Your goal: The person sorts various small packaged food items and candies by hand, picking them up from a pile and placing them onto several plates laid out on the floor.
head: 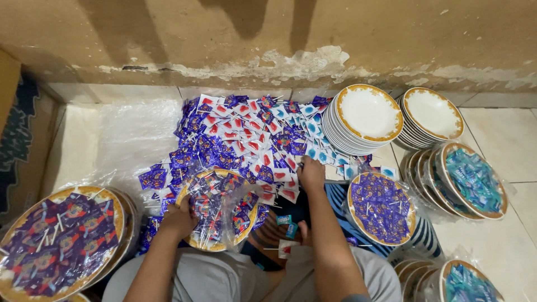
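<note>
Your left hand point(180, 219) grips the near-left rim of the half-wrapped candy plate point(217, 210) on your lap; your right hand point(311, 174) pinches into the sachet pile point(246, 134) beyond; tilt it and sachets slide out

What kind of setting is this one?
Probably a home floor used for packing treats: tiled floor by a peeling wall, stacked gold-rimmed plates, and a heap of wrapped lollipops.

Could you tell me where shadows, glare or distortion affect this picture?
Head view: two dark shadows fall on the wall at the top; glare whitens the clear plastic sheet on the floor; wide-lens distortion bows the wall's base line; the left hand and right hand look sharp.
</note>
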